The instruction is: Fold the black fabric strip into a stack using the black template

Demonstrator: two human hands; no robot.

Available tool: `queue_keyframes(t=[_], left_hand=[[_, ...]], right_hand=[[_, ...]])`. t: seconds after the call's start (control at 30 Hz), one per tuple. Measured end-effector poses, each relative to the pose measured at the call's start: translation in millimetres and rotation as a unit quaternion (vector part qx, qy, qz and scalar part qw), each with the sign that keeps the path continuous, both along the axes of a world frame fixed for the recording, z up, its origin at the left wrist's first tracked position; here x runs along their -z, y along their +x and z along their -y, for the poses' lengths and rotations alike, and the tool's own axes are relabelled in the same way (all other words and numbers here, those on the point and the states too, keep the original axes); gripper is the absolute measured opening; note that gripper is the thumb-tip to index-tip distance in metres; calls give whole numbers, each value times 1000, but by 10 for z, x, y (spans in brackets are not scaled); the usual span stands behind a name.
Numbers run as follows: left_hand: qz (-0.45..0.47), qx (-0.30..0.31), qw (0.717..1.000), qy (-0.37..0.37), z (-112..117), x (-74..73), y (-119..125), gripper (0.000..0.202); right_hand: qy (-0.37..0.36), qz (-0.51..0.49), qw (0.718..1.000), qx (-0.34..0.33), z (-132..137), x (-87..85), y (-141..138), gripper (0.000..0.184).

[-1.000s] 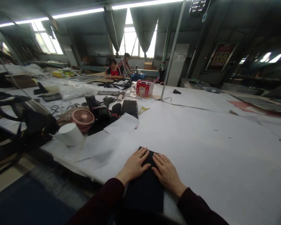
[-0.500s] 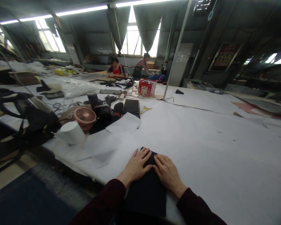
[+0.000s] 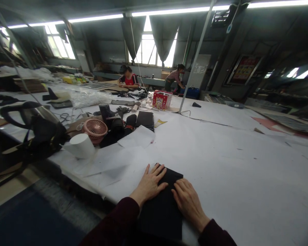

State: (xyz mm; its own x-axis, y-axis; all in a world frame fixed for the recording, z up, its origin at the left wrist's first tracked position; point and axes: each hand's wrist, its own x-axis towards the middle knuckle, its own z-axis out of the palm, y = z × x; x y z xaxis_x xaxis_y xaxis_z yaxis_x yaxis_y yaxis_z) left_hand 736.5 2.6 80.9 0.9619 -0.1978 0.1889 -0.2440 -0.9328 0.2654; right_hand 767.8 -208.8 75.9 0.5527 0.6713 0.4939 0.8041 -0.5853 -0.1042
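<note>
A flat, dark rectangular piece [image 3: 162, 215], which looks like black fabric or leather, lies on the white tabletop [image 3: 236, 191] in front of me. My left hand [image 3: 151, 182] rests flat across its upper left part, with fingers and thumb spread. On its right edge lies my right hand [image 3: 188, 198], fingers bent a little and close together, palm down. Nothing shows in either grasp. The near end of the dark piece runs into shadow at the bottom of the view.
Left of my hands stand a white paper roll [image 3: 82, 146], a pink fan [image 3: 95, 130] and a kettle [image 3: 38, 119]. Behind are black cases [image 3: 145, 120], a red box [image 3: 161, 100] and a metal pole [image 3: 195, 58]. Two people [image 3: 128, 78] work farther back.
My right hand has slid right and slightly toward me, to the piece's edge, uncovering its upper right corner. My left hand stays nearly in place. The view has tilted slightly up.
</note>
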Motion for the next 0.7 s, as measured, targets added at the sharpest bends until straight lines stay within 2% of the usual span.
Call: queue_keyframes(t=[0.13,0.27,0.4,0.53,0.7], left_hand=[[-5,-3,1000,-1,4,5,-4,61],[-7,-4,1000,-1,6,-8,-4,60],[-2,-2,1000,-2,9,-28,-4,60],[-2,-3,1000,1,15,-29,-1,60],[-2,-1,1000,7,8,-14,5,59]], right_hand=[[6,5,1000,10,-100,-141,138,27],[-25,11,1000,5,-152,-75,241,29],[-27,10,1000,-10,-107,-1,190,30],[1,-55,998,20,-134,-99,145,20],[0,-65,997,48,-194,-136,68,26]])
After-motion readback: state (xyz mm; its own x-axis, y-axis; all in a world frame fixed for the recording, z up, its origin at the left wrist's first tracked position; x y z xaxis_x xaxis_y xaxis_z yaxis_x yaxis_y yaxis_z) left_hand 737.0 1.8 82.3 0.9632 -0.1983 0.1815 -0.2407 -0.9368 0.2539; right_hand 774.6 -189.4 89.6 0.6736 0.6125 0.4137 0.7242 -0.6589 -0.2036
